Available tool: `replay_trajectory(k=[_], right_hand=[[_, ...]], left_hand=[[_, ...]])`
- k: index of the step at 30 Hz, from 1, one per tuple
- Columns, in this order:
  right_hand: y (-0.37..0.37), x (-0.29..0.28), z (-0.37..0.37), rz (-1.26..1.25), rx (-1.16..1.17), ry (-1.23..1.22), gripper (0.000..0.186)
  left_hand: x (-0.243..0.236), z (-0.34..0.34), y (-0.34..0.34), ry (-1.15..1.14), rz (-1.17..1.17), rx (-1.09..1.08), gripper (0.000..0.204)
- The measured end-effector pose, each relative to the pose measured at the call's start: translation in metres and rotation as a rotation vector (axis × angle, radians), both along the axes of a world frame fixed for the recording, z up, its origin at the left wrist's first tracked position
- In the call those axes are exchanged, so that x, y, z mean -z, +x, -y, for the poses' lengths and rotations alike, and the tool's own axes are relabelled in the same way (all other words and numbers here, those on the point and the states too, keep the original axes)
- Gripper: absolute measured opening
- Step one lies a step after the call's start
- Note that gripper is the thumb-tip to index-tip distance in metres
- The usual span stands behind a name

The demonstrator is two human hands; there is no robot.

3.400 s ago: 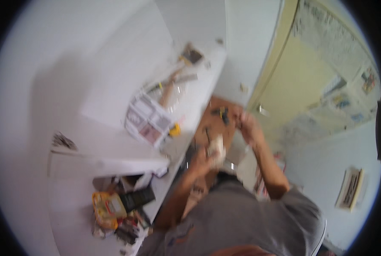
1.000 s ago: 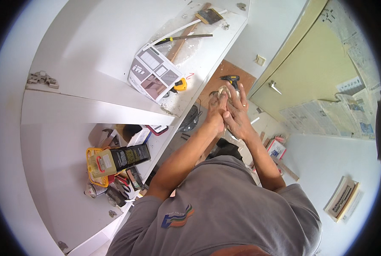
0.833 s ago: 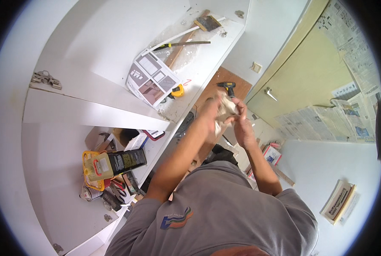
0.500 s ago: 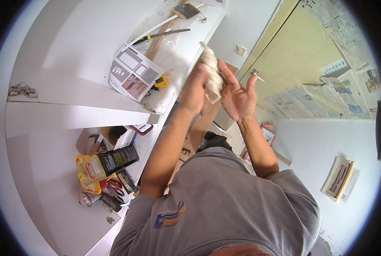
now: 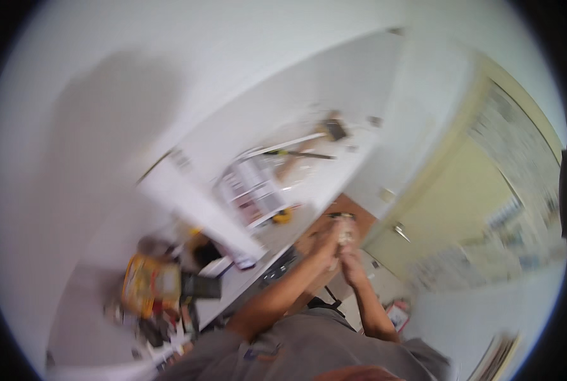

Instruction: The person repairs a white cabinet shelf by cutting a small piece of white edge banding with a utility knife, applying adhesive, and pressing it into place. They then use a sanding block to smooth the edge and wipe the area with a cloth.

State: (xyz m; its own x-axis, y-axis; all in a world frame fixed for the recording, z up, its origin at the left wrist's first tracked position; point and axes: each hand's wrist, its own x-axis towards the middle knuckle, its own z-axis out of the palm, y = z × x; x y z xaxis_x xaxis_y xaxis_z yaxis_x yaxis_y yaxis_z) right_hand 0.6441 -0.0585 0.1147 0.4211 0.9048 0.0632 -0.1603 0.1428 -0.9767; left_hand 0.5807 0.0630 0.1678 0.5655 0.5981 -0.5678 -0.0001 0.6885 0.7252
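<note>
My left hand (image 5: 327, 246) and my right hand (image 5: 351, 260) are pressed together in front of me. Between them is an off-white cloth (image 5: 345, 237), mostly covered by the fingers. Motion blur smears the separate fingers, but both hands look closed around the cloth. Under and beyond them lies a brown wooden board (image 5: 354, 208). A small dark strip (image 5: 342, 215) shows just past the fingertips; its kind is too blurred to tell.
Left of my hands, a white cabinet shelf holds a printed leaflet (image 5: 253, 190), a yellow tape measure (image 5: 284, 216), a file (image 5: 309, 154) and a brush-like tool (image 5: 334, 129). Lower left are a yellow container (image 5: 145, 286) and jumbled tools. A cream door (image 5: 448, 209) with a handle stands right.
My view has swung, so the shelf and door sit lower and more wall shows. My right hand, open and apart before, has come together with the left around the cloth.
</note>
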Motion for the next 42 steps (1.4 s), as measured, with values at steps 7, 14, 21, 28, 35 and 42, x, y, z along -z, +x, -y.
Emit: replay_trajectory(k=[7,14,21,28,35,42], right_hand=[[-0.018,-0.045,-0.007,-0.216,0.017,0.247,0.087],[-0.026,-0.064,-0.028,0.260,0.168,0.198,0.068],[-0.013,-0.081,-0.026,0.988,0.359,0.213,0.023],[-0.031,-0.047,-0.025,0.543,0.477,0.076,0.026],[-0.013,-0.053,-0.007,0.882,0.434,0.145,0.035],[-0.036,-0.046,0.005,0.760,0.459,0.033,0.029]], left_hand=[[-0.045,-0.014,-0.025,-0.201,0.240,0.167,0.039],[-0.064,0.009,-0.027,0.165,0.327,-0.008,0.055],[-0.032,0.005,-0.035,0.053,0.411,-0.143,0.030],[-0.024,-0.005,-0.035,-0.229,0.282,-0.159,0.030],[-0.012,0.002,-0.031,-0.236,0.297,-0.054,0.028],[0.040,-0.007,-0.037,-0.147,0.153,-0.047,0.037]])
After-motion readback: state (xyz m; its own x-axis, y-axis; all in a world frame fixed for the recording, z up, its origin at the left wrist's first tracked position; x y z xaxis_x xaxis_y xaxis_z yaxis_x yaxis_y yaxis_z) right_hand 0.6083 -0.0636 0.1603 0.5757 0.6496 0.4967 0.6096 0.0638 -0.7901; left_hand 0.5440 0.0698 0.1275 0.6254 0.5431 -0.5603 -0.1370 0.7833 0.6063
